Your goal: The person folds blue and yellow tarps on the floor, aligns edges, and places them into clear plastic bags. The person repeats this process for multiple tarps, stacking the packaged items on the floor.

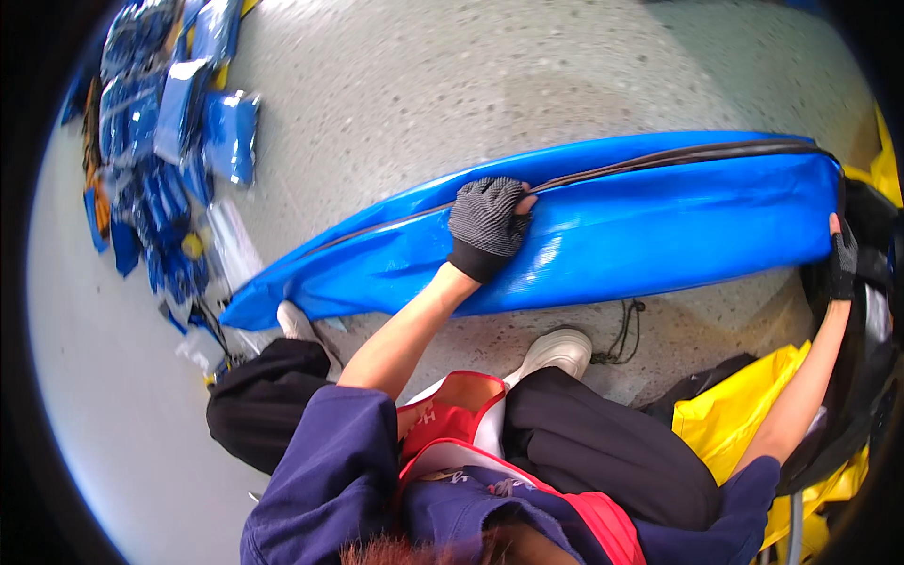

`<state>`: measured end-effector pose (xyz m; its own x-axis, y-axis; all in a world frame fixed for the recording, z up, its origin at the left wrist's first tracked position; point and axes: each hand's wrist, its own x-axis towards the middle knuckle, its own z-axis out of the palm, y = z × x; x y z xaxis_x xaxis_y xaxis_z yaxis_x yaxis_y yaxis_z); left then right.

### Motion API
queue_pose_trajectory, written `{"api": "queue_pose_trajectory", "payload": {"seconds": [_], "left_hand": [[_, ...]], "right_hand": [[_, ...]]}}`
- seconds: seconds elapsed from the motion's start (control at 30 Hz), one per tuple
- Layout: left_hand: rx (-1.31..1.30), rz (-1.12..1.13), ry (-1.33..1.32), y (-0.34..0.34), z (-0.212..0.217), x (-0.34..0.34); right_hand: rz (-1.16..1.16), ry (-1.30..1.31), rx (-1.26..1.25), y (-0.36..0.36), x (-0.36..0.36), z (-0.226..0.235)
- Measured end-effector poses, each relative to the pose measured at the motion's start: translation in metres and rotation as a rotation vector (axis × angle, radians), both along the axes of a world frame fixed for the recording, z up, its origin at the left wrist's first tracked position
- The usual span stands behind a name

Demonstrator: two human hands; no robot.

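A long blue bag [650,217] of shiny sheeting stretches across in front of me, tapering to a point at the left. A dark zipper [650,162] runs along its upper side. My left hand [490,221], in a dark fingerless knit glove, is closed on the zipper strip near the bag's middle. At the bag's squared right end, my right hand [844,259] in the same kind of glove holds the edge, its thumb side against the blue sheet. Its other fingers are mostly hidden.
Clear-wrapped blue packages [231,132] lie heaped at the left on the speckled floor [377,94]. Yellow sheeting [725,405] and black material [871,358] crowd my right side. A dark cord [623,334] lies near my white shoe [560,350].
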<state>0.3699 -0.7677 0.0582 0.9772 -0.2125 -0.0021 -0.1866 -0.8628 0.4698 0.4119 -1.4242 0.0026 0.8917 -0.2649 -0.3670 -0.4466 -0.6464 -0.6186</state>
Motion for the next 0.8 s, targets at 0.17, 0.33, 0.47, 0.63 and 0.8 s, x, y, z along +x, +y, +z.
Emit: {"api": "queue_pose_trajectory", "payload": {"seconds": [0.17, 0.33, 0.47, 0.63, 0.8], "left_hand": [[0.253, 0.031, -0.104, 0.071, 0.031, -0.063], [0.488, 0.149, 0.152, 0.163, -0.026, -0.116], [0.342, 0.16, -0.006, 0.149, -0.031, -0.098], [0.437, 0.147, 0.045, 0.078, -0.034, -0.04], [0.211, 0.145, -0.044, 0.03, -0.052, 0.011]], "right_hand": [[0.197, 0.076, -0.645, 0.009, 0.025, -0.017], [0.154, 0.095, -0.752, 0.032, 0.033, -0.025], [0.098, 0.089, -0.872, 0.101, 0.043, 0.019], [0.667, -0.384, -0.888, 0.284, 0.019, 0.015], [0.284, -0.282, -1.112, 0.246, 0.036, -0.005]]}}
